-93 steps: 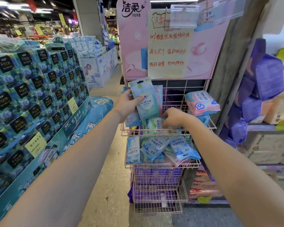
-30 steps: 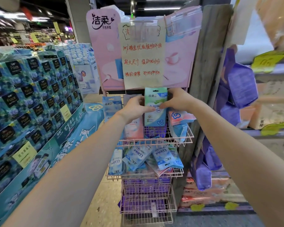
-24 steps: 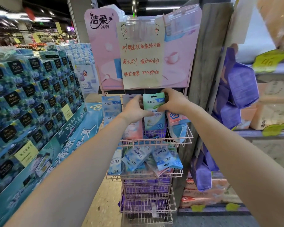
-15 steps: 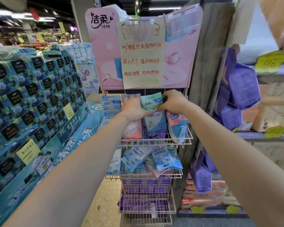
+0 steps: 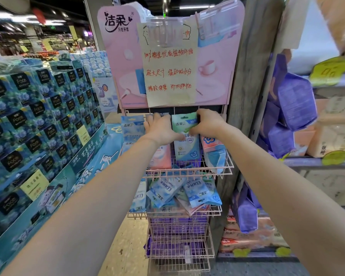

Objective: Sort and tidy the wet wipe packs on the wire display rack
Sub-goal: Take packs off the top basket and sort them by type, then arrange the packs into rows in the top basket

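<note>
Right hand [image 5: 208, 124]: fingers [image 5: 202, 116] clenched over the 1 o'clock corner of the green wipe pack [image 5: 186, 149], thumb side against its face; a firm grasp. Left hand [image 5: 160, 130]: fingers [image 5: 154, 119] nearly straight and laid flat on the top of the pink wipe pack [image 5: 160, 157], grasping nothing, with the thumb stretched to the green pack's 9 o'clock edge. The green pack stands upright in the top basket of the wire display rack [image 5: 187, 172], between the pink pack and a pink-and-blue pack at its 3 o'clock. A blue wipe pack [image 5: 132, 126] stands upright at 9 o'clock of the left hand. All are flat, glossy soft-film pouches with a hang slot at the top. The rack is thin pink-coated wire in an open grid. At 6 o'clock, the next basket holds loose blue pouches [image 5: 199, 193] lying tilted and overlapped. At 12 o'clock, a handwritten paper sign [image 5: 168, 70] hangs on a smooth pink header board [image 5: 118, 56].
</note>
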`<control>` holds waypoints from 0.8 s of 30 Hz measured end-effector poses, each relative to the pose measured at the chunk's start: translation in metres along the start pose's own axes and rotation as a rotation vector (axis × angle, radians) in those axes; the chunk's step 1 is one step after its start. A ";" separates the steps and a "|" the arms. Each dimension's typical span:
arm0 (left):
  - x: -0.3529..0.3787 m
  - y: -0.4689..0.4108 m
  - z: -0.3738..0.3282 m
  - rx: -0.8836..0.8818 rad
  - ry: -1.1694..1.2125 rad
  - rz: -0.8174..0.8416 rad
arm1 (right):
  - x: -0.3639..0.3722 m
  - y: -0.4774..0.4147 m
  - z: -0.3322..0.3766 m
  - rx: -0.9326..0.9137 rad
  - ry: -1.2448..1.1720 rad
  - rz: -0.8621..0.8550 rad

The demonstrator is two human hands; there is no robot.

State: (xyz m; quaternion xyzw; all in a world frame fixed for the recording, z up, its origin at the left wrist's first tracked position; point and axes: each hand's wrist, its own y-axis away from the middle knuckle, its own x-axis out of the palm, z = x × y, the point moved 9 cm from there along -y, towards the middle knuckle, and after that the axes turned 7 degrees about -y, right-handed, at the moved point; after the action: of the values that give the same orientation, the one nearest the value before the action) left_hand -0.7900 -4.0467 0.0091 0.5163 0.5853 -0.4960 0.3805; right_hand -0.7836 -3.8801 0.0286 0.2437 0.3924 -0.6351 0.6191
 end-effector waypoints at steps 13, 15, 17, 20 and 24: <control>-0.007 0.011 -0.003 0.076 0.038 -0.153 | -0.015 0.005 -0.002 -0.006 -0.034 -0.090; -0.008 0.015 -0.003 0.103 0.042 -0.173 | -0.017 0.006 0.000 -0.036 -0.016 -0.111; -0.009 0.019 -0.006 0.139 0.048 -0.194 | -0.018 0.011 0.004 -0.060 -0.017 -0.125; -0.018 0.026 -0.011 0.190 0.032 -0.238 | -0.018 0.019 0.011 -0.100 0.096 -0.163; -0.019 0.038 -0.012 0.213 -0.048 -0.247 | -0.008 0.034 0.019 -0.131 0.141 -0.160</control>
State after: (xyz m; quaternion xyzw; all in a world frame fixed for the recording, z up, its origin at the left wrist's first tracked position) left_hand -0.7486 -4.0404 0.0227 0.4659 0.5793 -0.6104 0.2734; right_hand -0.7462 -3.8885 0.0395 0.2146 0.4936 -0.6369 0.5519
